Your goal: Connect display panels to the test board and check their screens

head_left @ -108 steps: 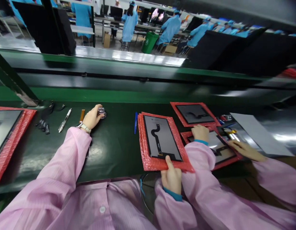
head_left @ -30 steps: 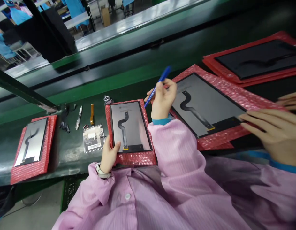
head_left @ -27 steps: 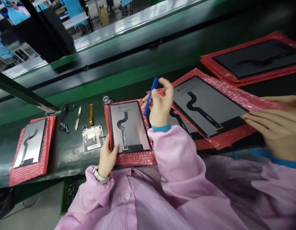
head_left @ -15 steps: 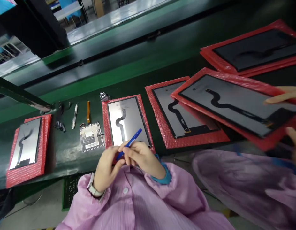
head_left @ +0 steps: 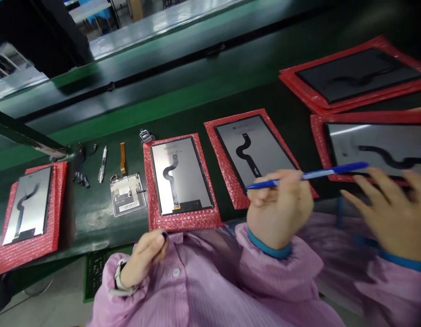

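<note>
My right hand [head_left: 278,204] is shut on a blue marker pen [head_left: 307,179], held level above the lower edge of a display panel [head_left: 251,150] on red bubble wrap. My left hand [head_left: 144,256], with a white watch strap, is near my chest. Its fingertips pinch a small dark blue cap [head_left: 164,235], close to the bubble wrap under a second display panel [head_left: 181,175]. Each panel has a black, curving flex strip. A co-worker's hand [head_left: 390,213], blurred, is spread out at the right, next to a third panel [head_left: 377,150].
A small circuit board in a clear bag [head_left: 127,194], an orange flex cable [head_left: 122,159], a white pen [head_left: 102,164] and black cables [head_left: 81,175] lie on the green bench [head_left: 94,222]. More red-wrapped panels [head_left: 28,204] lie at both ends.
My hands have moved apart from their position together. The blue pen has shifted right with my right hand, while my left hand has drawn back with the cap. The right-hand panel now lies flatter.
</note>
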Motion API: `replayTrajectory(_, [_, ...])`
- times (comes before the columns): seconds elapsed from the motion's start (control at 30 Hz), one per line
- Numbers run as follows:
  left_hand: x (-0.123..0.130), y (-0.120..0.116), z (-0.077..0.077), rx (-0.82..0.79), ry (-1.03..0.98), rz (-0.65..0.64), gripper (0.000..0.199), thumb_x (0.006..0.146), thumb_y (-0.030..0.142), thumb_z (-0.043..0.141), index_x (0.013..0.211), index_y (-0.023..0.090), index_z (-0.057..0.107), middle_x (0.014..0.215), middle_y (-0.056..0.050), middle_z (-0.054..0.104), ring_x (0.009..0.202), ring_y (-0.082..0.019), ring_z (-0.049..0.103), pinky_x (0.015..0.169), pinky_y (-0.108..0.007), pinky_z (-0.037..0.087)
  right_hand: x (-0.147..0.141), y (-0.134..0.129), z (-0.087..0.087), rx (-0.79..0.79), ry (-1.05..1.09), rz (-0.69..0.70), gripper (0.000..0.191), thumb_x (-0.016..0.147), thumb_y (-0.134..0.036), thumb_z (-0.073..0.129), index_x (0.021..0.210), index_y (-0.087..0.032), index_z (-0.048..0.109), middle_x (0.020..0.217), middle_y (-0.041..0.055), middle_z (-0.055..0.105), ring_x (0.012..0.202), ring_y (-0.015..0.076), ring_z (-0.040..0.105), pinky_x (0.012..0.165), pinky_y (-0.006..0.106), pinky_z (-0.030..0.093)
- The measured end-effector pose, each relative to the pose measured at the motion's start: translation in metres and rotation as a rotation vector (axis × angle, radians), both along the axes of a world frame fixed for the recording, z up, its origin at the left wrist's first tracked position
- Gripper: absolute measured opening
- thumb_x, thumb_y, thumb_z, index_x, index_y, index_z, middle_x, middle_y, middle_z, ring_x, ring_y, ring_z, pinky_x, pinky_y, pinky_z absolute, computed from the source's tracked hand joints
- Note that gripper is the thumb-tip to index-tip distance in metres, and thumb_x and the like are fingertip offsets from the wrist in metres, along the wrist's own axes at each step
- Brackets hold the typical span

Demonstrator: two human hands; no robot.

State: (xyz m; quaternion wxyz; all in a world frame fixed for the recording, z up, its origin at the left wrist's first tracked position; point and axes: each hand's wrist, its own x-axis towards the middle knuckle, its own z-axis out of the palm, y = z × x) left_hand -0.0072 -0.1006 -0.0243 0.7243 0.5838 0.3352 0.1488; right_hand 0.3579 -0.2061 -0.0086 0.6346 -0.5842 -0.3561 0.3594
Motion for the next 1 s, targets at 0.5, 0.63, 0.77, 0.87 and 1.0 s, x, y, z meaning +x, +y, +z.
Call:
replayTrajectory(0.5, [0.027, 0.039, -0.042, 0.963, 0.499, 0.035, 0.050, 0.108, 0.051, 0.027, 0.081, 0.020, 0.056, 0.067, -0.002, 0.062, 0.061, -0.017, 0.057, 0.059, -0.027, 0.034, -0.170, 0.108, -0.081, -0.028, -0.169, -0.074, 0.039, 0.096, -0.039, 0.056, 0.064, -0.025, 0.039, 0.052, -0.0005, 0.042, 0.057, 0.0141, 0.048, 0.049, 0.028, 0.036])
replayTrajectory(0.63, [0.029, 0.039, -0.042, 1.015, 0.515, 0.032, 0.047, 0.108, 0.046, 0.027, 0.082, 0.020, 0.055, 0.066, -0.002, 0.061, 0.060, -0.016, 0.056, 0.059, -0.027, 0.034, -0.162, 0.104, -0.076, -0.091, -0.224, -0.058, 0.041, 0.093, -0.033, 0.057, 0.060, -0.023, 0.034, 0.052, -0.0016, 0.036, 0.054, 0.0121, 0.040, 0.052, 0.029, 0.031])
replayTrajectory(0.77, [0.030, 0.038, -0.043, 1.060, 0.523, 0.018, 0.045, 0.109, 0.044, 0.028, 0.082, 0.020, 0.056, 0.066, -0.002, 0.061, 0.059, -0.016, 0.056, 0.058, -0.027, 0.035, -0.166, 0.108, -0.068, -0.131, -0.249, -0.033, 0.038, 0.088, -0.029, 0.056, 0.058, -0.022, 0.034, 0.051, -0.0039, 0.035, 0.051, 0.0093, 0.035, 0.055, 0.028, 0.026])
replayTrajectory(0.87, [0.030, 0.038, -0.043, 1.088, 0.517, 0.017, 0.047, 0.109, 0.044, 0.027, 0.083, 0.019, 0.058, 0.066, -0.002, 0.062, 0.059, -0.016, 0.058, 0.058, -0.027, 0.035, -0.167, 0.111, -0.066, -0.131, -0.223, -0.030, 0.038, 0.087, -0.031, 0.055, 0.057, -0.021, 0.033, 0.050, -0.0046, 0.034, 0.049, 0.0083, 0.033, 0.054, 0.028, 0.025])
replayTrajectory(1.0, [0.030, 0.038, -0.042, 1.078, 0.445, 0.018, 0.044, 0.109, 0.044, 0.031, 0.093, 0.018, 0.063, 0.074, -0.003, 0.068, 0.066, -0.016, 0.063, 0.061, -0.026, 0.040, -0.161, 0.108, -0.063, -0.102, -0.087, -0.030, 0.042, 0.092, -0.044, 0.052, 0.061, -0.022, 0.035, 0.050, -0.0045, 0.039, 0.048, 0.0086, 0.039, 0.050, 0.025, 0.031])
